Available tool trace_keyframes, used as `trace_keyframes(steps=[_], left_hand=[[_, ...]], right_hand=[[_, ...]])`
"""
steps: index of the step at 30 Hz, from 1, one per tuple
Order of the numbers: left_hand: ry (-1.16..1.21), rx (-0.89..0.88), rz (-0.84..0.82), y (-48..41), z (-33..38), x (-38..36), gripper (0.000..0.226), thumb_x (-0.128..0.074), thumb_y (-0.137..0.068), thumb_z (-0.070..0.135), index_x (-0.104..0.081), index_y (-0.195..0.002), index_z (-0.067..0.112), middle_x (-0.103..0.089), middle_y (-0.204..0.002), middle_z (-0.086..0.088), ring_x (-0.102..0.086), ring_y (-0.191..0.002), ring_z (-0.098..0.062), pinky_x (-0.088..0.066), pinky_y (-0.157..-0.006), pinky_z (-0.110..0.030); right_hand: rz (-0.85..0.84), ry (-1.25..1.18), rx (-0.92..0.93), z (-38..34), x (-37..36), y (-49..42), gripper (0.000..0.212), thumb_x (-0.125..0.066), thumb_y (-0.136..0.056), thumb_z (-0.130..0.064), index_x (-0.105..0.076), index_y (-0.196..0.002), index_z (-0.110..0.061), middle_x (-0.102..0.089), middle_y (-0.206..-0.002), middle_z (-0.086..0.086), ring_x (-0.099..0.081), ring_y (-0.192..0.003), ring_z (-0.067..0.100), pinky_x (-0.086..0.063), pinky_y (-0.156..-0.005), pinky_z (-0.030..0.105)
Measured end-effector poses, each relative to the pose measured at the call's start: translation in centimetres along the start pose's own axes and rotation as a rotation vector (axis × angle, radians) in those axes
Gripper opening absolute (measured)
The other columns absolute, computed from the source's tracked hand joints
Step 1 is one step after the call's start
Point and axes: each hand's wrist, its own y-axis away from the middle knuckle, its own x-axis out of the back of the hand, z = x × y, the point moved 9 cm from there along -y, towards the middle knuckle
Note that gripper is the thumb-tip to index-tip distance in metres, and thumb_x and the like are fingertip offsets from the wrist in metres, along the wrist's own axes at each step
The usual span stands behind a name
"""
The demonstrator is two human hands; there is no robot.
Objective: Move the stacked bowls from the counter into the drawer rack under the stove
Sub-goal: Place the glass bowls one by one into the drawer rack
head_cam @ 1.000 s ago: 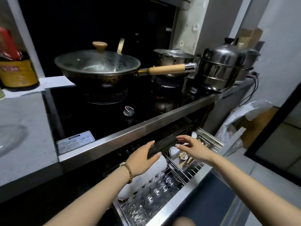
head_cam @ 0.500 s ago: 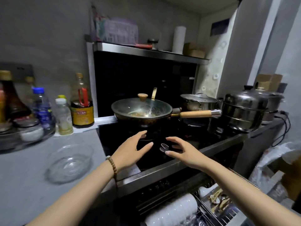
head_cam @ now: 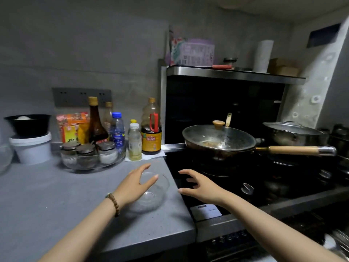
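Observation:
A clear glass bowl (head_cam: 153,193) sits on the grey counter (head_cam: 47,201) close to the stove's left edge. My left hand (head_cam: 134,184) hovers over the bowl's left side, fingers spread, holding nothing. My right hand (head_cam: 202,188) is open just right of the bowl, over the black stove top (head_cam: 226,184). A sliver of the drawer rack (head_cam: 338,241) shows at the bottom right corner, blurred.
A lidded wok (head_cam: 219,140) with a wooden handle stands on the stove, steel pots (head_cam: 290,133) behind it. Bottles (head_cam: 151,129) and a glass tray of spice jars (head_cam: 90,156) line the back of the counter. A white bucket (head_cam: 32,148) with a black bowl stands far left.
Both hands rose from the open drawer rack to the counter and moved left to either side of the glass bowl. The view swung up and left.

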Motion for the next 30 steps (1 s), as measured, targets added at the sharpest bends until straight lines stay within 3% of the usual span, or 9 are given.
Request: trace_keyframes(steps=[5, 8, 12, 14, 18, 22, 28, 30], left_hand=[[0.023, 0.097, 0.005, 1.1, -5.0, 0.9, 0.069, -0.056, -0.082, 0.054, -0.037, -0.139, 0.020, -0.040, -0.146, 0.000, -0.037, -0.133, -0.015, -0.027, -0.110, -0.028], [0.096, 0.135, 0.002, 1.6, -6.7, 0.8, 0.085, -0.054, -0.069, 0.067, -0.040, -0.138, 0.019, -0.043, -0.144, -0.002, -0.042, -0.129, -0.014, -0.035, -0.109, -0.032], [0.192, 0.196, -0.027, 2.0, -8.3, -0.1, 0.103, -0.054, -0.057, 0.078, -0.032, -0.142, 0.024, -0.042, -0.141, 0.003, -0.046, -0.126, -0.015, -0.038, -0.101, -0.026], [0.271, 0.210, -0.042, 2.1, -8.7, -0.7, 0.102, -0.056, -0.057, 0.076, -0.030, -0.141, 0.025, -0.045, -0.136, 0.006, -0.046, -0.125, -0.014, -0.038, -0.101, -0.026], [0.378, 0.235, -0.054, 2.3, -8.7, -1.5, 0.093, -0.062, -0.070, 0.058, -0.023, -0.145, 0.018, -0.045, -0.132, 0.010, -0.046, -0.116, -0.004, -0.037, -0.091, -0.011], [0.414, 0.255, -0.013, 2.1, -8.4, -1.7, 0.076, -0.061, -0.084, 0.042, -0.023, -0.143, 0.014, -0.045, -0.142, -0.003, -0.044, -0.114, -0.006, -0.034, -0.095, -0.019], [0.599, 0.228, 0.051, 2.0, -5.4, -1.3, 0.078, -0.060, -0.083, 0.043, -0.020, -0.145, 0.018, -0.032, -0.151, -0.004, -0.042, -0.117, -0.007, -0.037, -0.096, -0.022], [0.646, 0.192, 0.038, 1.8, -3.5, -1.3, 0.091, -0.061, -0.073, 0.057, -0.018, -0.146, 0.024, -0.028, -0.153, -0.005, -0.041, -0.120, -0.009, -0.039, -0.099, -0.027]], right_hand=[[-0.042, -0.016, 0.015, -1.1, -3.4, -2.3, 0.063, -0.069, -0.084, -0.032, -0.042, -0.139, -0.021, -0.041, -0.146, -0.002, -0.040, -0.135, 0.016, -0.039, -0.103, 0.025], [-0.061, -0.017, 0.031, -1.5, -4.6, -3.0, 0.054, -0.070, -0.083, -0.030, -0.050, -0.132, -0.021, -0.037, -0.149, -0.002, -0.039, -0.135, 0.016, -0.037, -0.106, 0.026], [-0.095, 0.001, 0.071, -1.8, -5.9, -3.5, 0.041, -0.074, -0.079, -0.031, -0.063, -0.117, -0.021, -0.039, -0.148, 0.000, -0.038, -0.135, 0.009, -0.037, -0.104, 0.024], [-0.093, 0.039, 0.089, -1.9, -6.3, -3.7, 0.036, -0.076, -0.076, -0.035, -0.068, -0.109, -0.023, -0.048, -0.141, -0.002, -0.042, -0.131, 0.005, -0.039, -0.104, 0.026], [-0.079, 0.136, 0.108, -1.8, -7.2, -4.0, 0.026, -0.075, -0.074, -0.044, -0.073, -0.090, -0.023, -0.070, -0.106, -0.009, -0.060, -0.101, 0.001, -0.046, -0.096, 0.028], [-0.062, 0.133, 0.103, -1.7, -7.4, -4.1, 0.025, -0.073, -0.074, -0.046, -0.075, -0.085, -0.024, -0.074, -0.092, -0.010, -0.063, -0.091, 0.000, -0.048, -0.093, 0.028], [0.023, -0.175, 0.104, -1.9, -5.4, -3.0, 0.017, -0.073, -0.080, -0.027, -0.073, -0.077, -0.010, -0.071, -0.078, 0.008, -0.061, -0.074, 0.013, -0.047, -0.074, 0.025], [0.050, -0.245, 0.119, -2.1, -4.1, -2.3, 0.021, -0.071, -0.082, -0.024, -0.071, -0.077, -0.003, -0.067, -0.076, 0.019, -0.057, -0.073, 0.017, -0.043, -0.072, 0.027]])
